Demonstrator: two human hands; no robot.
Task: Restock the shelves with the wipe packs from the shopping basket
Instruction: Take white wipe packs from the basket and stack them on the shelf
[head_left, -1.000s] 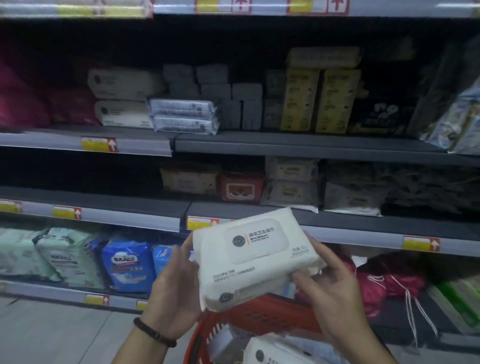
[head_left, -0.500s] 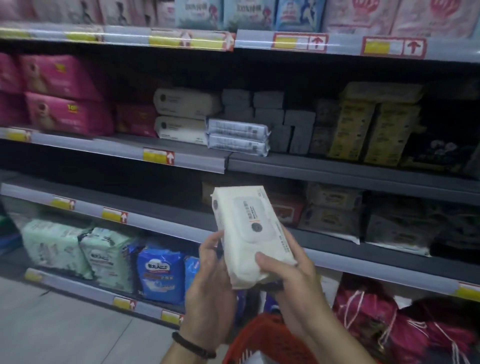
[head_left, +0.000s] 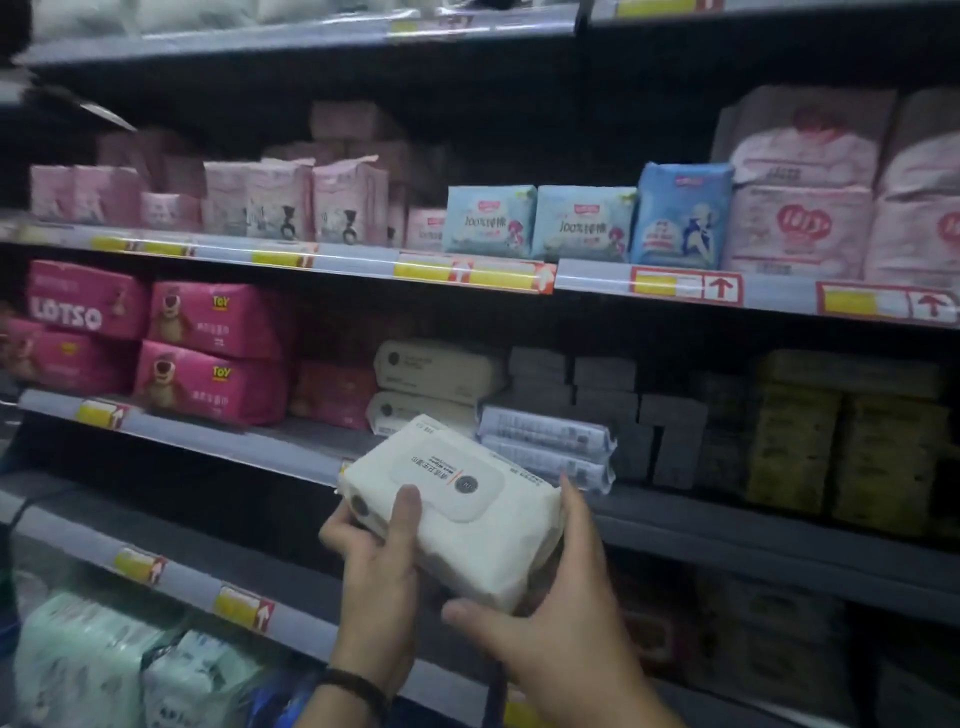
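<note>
A white wipe pack (head_left: 457, 506) with a flip lid is held up in front of the middle shelf (head_left: 311, 449), tilted with its far end toward the shelf. My left hand (head_left: 376, 566) grips its near left end, thumb on top. My right hand (head_left: 550, 613) holds its near right corner, thumb under the end and fingers along the side. Two matching cream wipe packs (head_left: 436, 387) lie stacked on that shelf just behind it. The shopping basket is out of view.
Pink Lotso packs (head_left: 208, 353) fill the shelf's left part. Flat white packs (head_left: 545, 447), grey boxes (head_left: 602, 395) and yellow packs (head_left: 847, 441) stand to the right. Blue and pink pad packs (head_left: 582, 223) line the shelf above. Green packs (head_left: 88, 660) sit at lower left.
The pack has risen from above the basket to the level of the middle shelf and turned flatter. The view has tilted up, and the basket has dropped out of sight.
</note>
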